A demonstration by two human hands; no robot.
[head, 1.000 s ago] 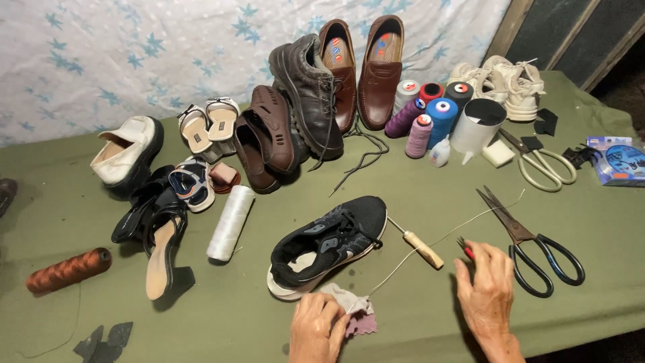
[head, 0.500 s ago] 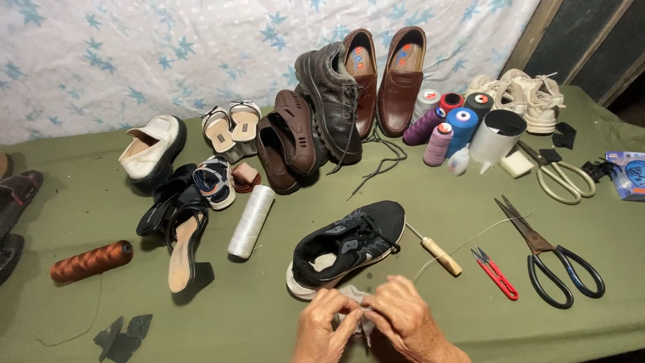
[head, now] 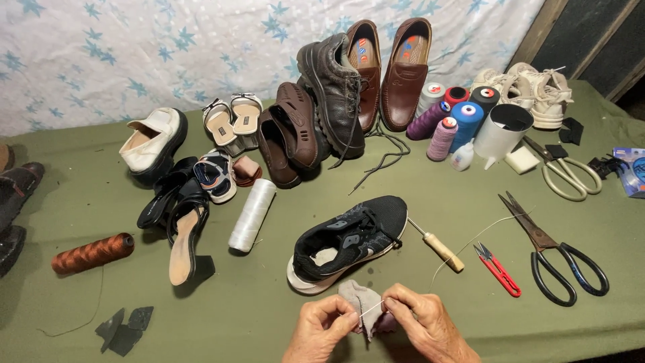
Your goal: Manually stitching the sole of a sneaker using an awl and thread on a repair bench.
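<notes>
Your left hand (head: 322,329) and right hand (head: 422,324) both pinch a small grey cloth scrap (head: 357,300), fingertips closed narrow, with a thin white thread (head: 371,308) taut between them. The scrap sits at the table's (head: 269,296) near edge, just below the black sneaker (head: 349,240); the awl (head: 438,246) lies beside it.

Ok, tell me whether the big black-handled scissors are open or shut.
Shut: the black-handled scissors lie flat on the green table, blades together in one point.
</notes>
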